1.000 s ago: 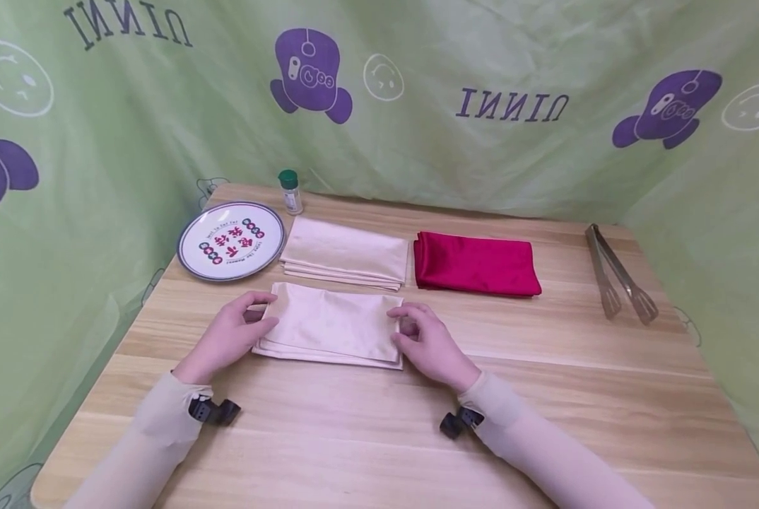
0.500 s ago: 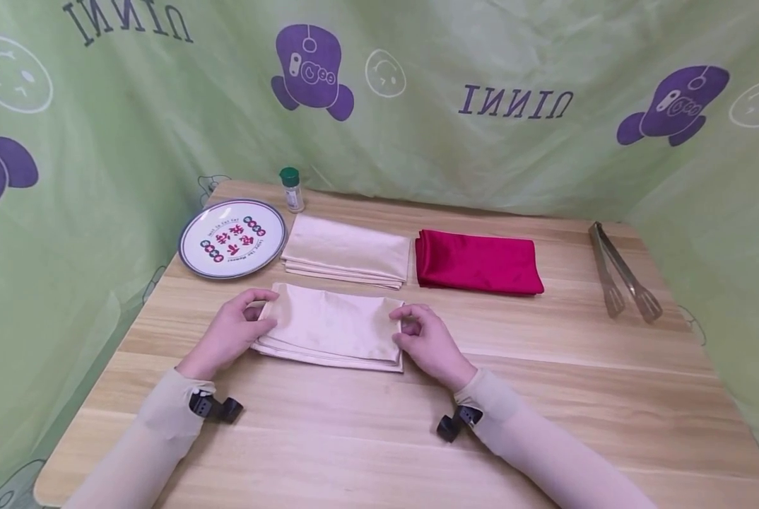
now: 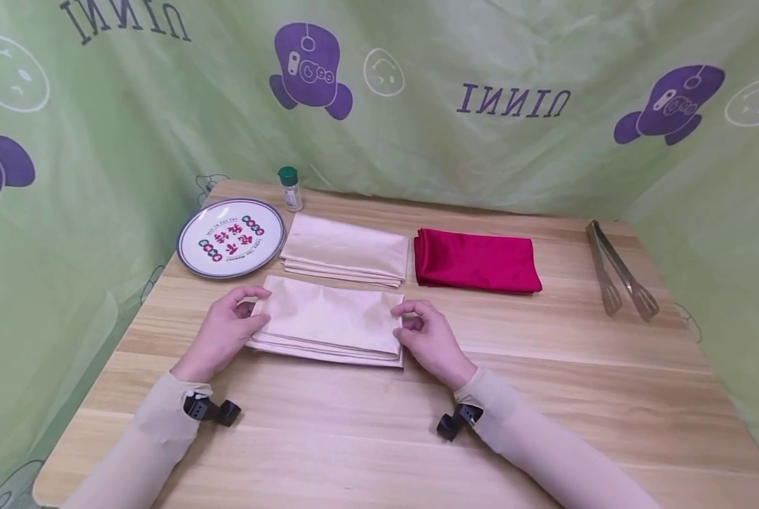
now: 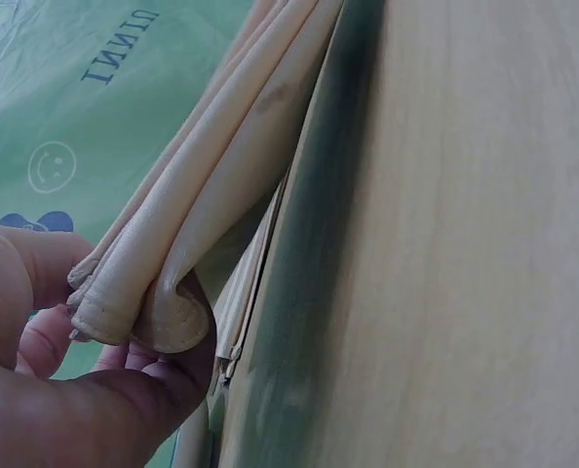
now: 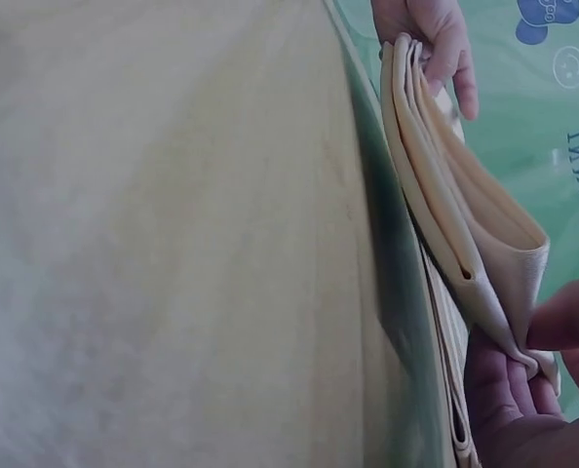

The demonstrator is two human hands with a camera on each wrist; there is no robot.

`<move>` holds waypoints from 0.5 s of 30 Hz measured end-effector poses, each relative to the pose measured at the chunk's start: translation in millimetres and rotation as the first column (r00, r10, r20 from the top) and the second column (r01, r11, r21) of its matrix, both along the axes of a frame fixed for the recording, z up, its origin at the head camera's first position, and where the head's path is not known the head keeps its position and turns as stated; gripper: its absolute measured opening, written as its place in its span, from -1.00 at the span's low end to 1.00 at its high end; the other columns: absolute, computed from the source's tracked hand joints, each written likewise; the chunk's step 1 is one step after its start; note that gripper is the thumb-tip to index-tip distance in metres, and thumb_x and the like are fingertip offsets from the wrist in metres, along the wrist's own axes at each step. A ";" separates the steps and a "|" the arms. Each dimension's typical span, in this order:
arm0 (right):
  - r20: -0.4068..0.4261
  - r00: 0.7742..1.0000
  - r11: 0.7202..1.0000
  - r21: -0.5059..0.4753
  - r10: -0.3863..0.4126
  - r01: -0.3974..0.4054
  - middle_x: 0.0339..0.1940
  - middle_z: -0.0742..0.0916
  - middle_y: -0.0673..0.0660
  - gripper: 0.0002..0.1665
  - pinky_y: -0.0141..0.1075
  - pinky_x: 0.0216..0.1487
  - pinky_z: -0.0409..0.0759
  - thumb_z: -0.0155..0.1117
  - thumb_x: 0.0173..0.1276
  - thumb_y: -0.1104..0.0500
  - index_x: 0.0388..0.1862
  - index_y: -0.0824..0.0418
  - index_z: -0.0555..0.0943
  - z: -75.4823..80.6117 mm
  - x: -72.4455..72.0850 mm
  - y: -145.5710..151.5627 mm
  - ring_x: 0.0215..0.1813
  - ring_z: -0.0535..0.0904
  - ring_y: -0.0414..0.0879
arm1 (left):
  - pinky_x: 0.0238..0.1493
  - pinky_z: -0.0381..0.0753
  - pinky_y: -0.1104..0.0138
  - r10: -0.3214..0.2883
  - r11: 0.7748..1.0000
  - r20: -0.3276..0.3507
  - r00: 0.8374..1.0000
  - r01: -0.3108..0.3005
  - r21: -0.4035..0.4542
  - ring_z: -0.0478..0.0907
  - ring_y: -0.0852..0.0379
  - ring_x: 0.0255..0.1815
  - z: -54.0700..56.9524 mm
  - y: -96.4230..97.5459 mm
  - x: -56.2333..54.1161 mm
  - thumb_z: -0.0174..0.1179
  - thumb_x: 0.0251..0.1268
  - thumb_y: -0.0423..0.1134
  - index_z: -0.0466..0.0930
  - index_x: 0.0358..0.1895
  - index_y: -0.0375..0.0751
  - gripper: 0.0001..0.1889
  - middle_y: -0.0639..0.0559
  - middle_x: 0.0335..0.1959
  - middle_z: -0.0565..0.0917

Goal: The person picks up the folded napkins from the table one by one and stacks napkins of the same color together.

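A folded pale cream satin cloth (image 3: 331, 314) is held by its two short ends near the middle of the table. My left hand (image 3: 222, 329) pinches its left end, with the thumb and fingers (image 4: 46, 258) on either side of the layered folds. At the other end, my right hand (image 3: 432, 339) pinches the cloth, and the right wrist view shows fingers under the folds (image 5: 465, 224). Both wrist views show the cloth raised off the tabletop. Behind it lies a second folded cream cloth (image 3: 348, 247), and to its right a folded dark red cloth (image 3: 478, 261).
At the far left, a white plate (image 3: 189, 240) with a blue rim and red lettering lies by the second cloth. A small green-capped shaker (image 3: 291, 191) stands behind it. Metal tongs (image 3: 618, 268) lie on the right. Green printed curtain (image 3: 430, 155) surrounds the wooden table (image 3: 545, 396).
The cream cloth's left end has shifted slightly left and away with my left hand, and the cloth looks more stretched. My right hand stays nearly in place, still pinching.
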State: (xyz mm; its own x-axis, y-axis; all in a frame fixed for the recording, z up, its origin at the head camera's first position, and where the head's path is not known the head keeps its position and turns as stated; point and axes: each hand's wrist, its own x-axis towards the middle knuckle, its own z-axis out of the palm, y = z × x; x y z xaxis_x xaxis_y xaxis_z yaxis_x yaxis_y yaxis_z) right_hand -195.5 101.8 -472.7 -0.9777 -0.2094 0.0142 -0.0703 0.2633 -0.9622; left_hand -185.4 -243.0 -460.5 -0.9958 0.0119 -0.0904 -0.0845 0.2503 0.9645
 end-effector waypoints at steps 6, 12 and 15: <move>-0.001 1.000 0.998 -0.060 -0.021 0.020 -0.02 0.51 0.21 -0.64 -0.45 -0.33 0.55 0.30 0.14 0.54 -0.07 0.31 0.63 2.5 -0.8 0.8 -0.24 0.57 -0.05 | -0.21 0.57 0.49 0.021 0.999 -0.021 1.000 -0.021 0.028 0.46 0.18 -0.07 4.2 0.1 0.1 0.17 0.20 -0.54 0.41 0.18 -0.40 -0.56 -0.19 0.28 0.34; 0.006 1.000 0.995 -0.095 -0.018 0.018 0.03 0.49 0.24 -0.62 -0.46 -0.31 0.56 0.30 0.15 0.54 -0.02 0.37 0.60 1.9 -2.3 1.9 -0.20 0.57 -0.02 | -0.16 0.57 0.51 0.034 0.999 -0.043 0.999 -0.032 0.028 0.45 0.15 0.01 6.4 1.2 1.0 0.17 0.19 -0.57 0.41 0.16 -0.44 -0.57 -0.19 0.28 0.35; -0.006 1.000 0.994 -0.108 -0.018 0.017 0.02 0.49 0.23 -0.63 -0.46 -0.30 0.57 0.30 0.16 0.54 -0.03 0.36 0.61 3.1 -2.7 2.3 -0.20 0.58 -0.02 | -0.12 0.56 0.52 0.047 0.999 -0.063 0.997 -0.045 0.025 0.44 0.13 0.05 7.4 1.9 1.5 0.17 0.19 -0.57 0.42 0.15 -0.44 -0.58 -0.20 0.27 0.36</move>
